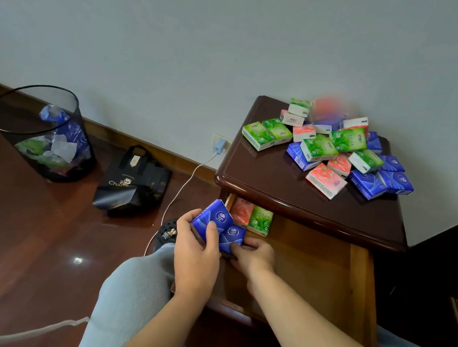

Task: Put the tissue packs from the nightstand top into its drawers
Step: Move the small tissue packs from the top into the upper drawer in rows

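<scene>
A dark wooden nightstand [266,176] carries a heap of several green, pink and blue tissue packs [333,151]. Its top drawer [356,271] is pulled out. A pink pack [241,212] and a green pack [260,221] stand at the drawer's back left. My left hand [197,249] grips a blue pack [214,219] over the drawer's left edge. My right hand [253,255] holds a second blue pack [231,238] right beside it, low in the drawer.
A black mesh waste bin [42,131] with wrappers stands on the floor to the left. A black paper bag [133,182] lies next to it. A charger [219,145] in the wall socket trails a white cable [180,189] across the floor. My knees flank the nightstand.
</scene>
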### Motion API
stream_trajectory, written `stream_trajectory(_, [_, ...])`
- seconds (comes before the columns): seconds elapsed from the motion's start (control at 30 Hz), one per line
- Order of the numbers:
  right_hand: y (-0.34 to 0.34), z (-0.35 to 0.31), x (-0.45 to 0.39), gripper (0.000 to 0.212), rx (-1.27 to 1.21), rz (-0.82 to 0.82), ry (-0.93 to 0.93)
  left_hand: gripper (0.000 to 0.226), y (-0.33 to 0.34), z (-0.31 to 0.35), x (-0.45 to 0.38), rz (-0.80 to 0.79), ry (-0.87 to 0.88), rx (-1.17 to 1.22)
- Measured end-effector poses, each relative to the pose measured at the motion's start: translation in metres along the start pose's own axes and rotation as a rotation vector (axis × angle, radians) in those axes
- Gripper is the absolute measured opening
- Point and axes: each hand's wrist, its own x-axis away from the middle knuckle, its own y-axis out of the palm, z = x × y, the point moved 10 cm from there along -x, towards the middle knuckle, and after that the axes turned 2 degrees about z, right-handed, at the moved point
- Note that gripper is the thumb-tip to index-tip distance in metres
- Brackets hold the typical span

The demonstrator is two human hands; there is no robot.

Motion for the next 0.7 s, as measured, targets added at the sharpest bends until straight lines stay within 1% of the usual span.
stream_trajectory(0.1, [0.000,-0.001,-0.001,0.028,-0.014,-0.001,0.007,0.029,0.001,0.000,0.000,-0.014,0.014,0.014])
stream_trajectory(0.17, [-0.001,-0.003,-0.004,0.022,-0.037,0.002,0.003,0.029,0.003,-0.001,-0.001,-0.020,0.024,0.011])
stream_trajectory(0.27, [-0.005,-0.007,-0.005,0.016,-0.059,0.034,-0.008,0.029,0.004,-0.001,-0.001,-0.034,0.049,-0.009])
stream_trajectory(0.33, [-0.010,-0.009,-0.003,0.013,-0.027,0.053,-0.001,0.028,0.005,0.000,-0.001,-0.043,0.058,-0.019])
stream_trajectory(0.4, [-0.016,-0.014,0.001,0.006,0.052,0.047,-0.001,0.029,0.006,-0.001,-0.001,-0.056,0.053,-0.032])
stream_trajectory(0.47, [-0.023,-0.024,0.008,0.019,0.093,0.047,-0.046,0.030,0.008,0.001,0.001,-0.070,0.054,-0.059])
stream_trajectory(0.5, [-0.026,-0.031,0.013,0.022,0.059,0.040,-0.075,0.031,0.008,0.003,0.001,-0.085,0.064,-0.074])
stream_trajectory(0.53, [-0.027,-0.040,0.020,0.024,0.003,0.004,-0.104,0.032,0.010,0.006,0.002,-0.111,0.084,-0.092])
stream_trajectory(0.6, [-0.022,-0.059,0.035,0.028,-0.092,-0.155,-0.162,0.037,0.018,0.013,0.006,-0.195,0.140,-0.126])
stream_trajectory(0.67, [-0.020,-0.076,0.051,0.036,-0.124,-0.325,-0.242,0.044,0.027,0.017,0.010,-0.278,0.188,-0.162])
stream_trajectory(0.7, [-0.022,-0.083,0.056,0.038,-0.108,-0.373,-0.297,0.049,0.029,0.017,0.012,-0.297,0.199,-0.176])
